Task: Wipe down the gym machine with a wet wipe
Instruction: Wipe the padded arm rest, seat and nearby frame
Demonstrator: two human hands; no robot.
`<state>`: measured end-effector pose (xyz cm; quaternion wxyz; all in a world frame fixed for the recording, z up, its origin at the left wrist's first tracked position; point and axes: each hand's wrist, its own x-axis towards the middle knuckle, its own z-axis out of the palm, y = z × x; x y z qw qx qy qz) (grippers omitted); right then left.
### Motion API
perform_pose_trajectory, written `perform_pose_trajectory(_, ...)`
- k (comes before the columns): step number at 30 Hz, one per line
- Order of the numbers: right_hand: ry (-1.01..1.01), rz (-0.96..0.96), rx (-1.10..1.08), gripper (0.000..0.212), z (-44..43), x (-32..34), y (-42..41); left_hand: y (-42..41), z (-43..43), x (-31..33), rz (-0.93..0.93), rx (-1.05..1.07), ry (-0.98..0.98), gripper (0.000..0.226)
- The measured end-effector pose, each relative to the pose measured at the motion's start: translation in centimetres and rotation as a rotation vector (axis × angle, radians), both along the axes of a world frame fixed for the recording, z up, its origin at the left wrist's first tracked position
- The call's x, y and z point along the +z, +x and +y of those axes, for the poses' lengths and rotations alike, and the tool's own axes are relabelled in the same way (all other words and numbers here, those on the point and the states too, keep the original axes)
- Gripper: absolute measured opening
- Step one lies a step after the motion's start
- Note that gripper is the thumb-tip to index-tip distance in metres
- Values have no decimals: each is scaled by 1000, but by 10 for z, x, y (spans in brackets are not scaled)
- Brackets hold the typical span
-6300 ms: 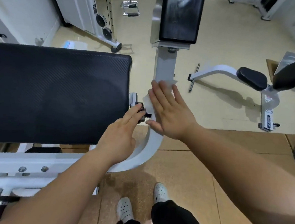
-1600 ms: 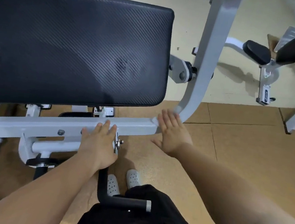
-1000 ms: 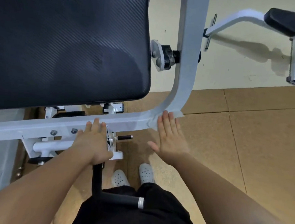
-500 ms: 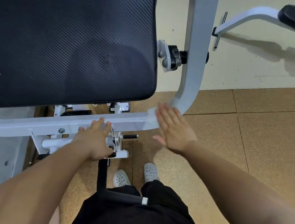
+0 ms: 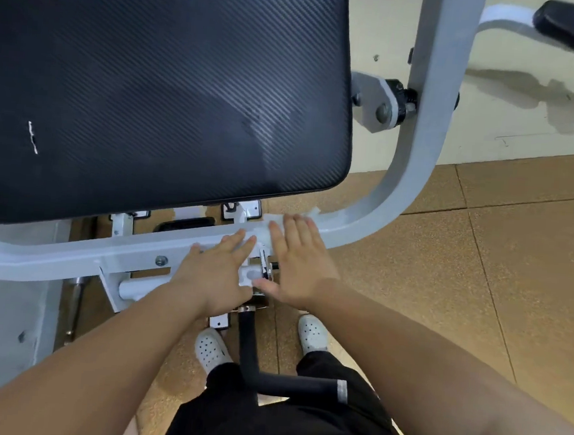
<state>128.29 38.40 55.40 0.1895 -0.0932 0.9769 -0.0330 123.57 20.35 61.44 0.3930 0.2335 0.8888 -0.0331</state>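
A white curved frame bar [image 5: 397, 195] of the gym machine runs under a large black pad [image 5: 157, 97]. My right hand [image 5: 297, 262] lies flat with straight fingers on a white wet wipe [image 5: 310, 214], pressing it against the bar's horizontal stretch. Only the wipe's far edge shows past the fingertips. My left hand [image 5: 218, 268] rests flat on the same bar just to the left, its fingers straight and close to the right hand.
A black bent handle [image 5: 266, 373] sticks out below the bar, over my legs and white shoes [image 5: 211, 348]. A bolt and pivot bracket [image 5: 385, 110] sit right of the pad. Another machine's black pad [image 5: 573, 28] is far right, on tan floor tiles.
My right hand slid the wipe left along the bar from the curve toward the left hand. The left hand stayed on the bar.
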Motion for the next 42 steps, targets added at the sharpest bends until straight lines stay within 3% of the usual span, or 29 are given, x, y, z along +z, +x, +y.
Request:
perform_pose_trajectory(3, 85, 29, 33, 102, 15, 4, 6, -4, -11, 8, 13, -25, 105, 89)
perform_pose_trajectory(8, 343, 110, -257, 100, 94, 17, 26, -2, -37, 5, 35, -92, 59, 92)
perform_pose_trajectory(13, 75, 108, -614, 100, 32, 2, 13, -7, -43, 1, 23, -129, 13, 93)
perform_pose_trajectory(16, -29, 59, -439, 92, -8, -8, 18, -8, -37, 4, 5, -128, -17, 93)
perform_pose_trajectory(19, 6, 97, -221, 85, 24, -14, 28, -9, -35, 2, -3, -98, -19, 94)
perform_pose_trajectory(24, 161, 216, -309, 93, 115, -7, 36, -5, -32, -3, 20, -68, -28, 94)
perform_pose_trajectory(31, -63, 174, -649, 96, 58, -12, 21, -4, -26, 0, 35, -38, -40, 93)
perform_pose_trajectory(35, -137, 44, -424, 96, 10, -17, 36, -2, -24, -2, 59, 1, 3, 93)
perform_pose_trajectory(38, -65, 68, -239, 91, 45, -15, 39, 0, -32, -3, 56, 14, 52, 92)
perform_pose_trajectory(42, 115, 134, -360, 96, 95, -10, 38, 5, -52, -5, 123, 8, 80, 90)
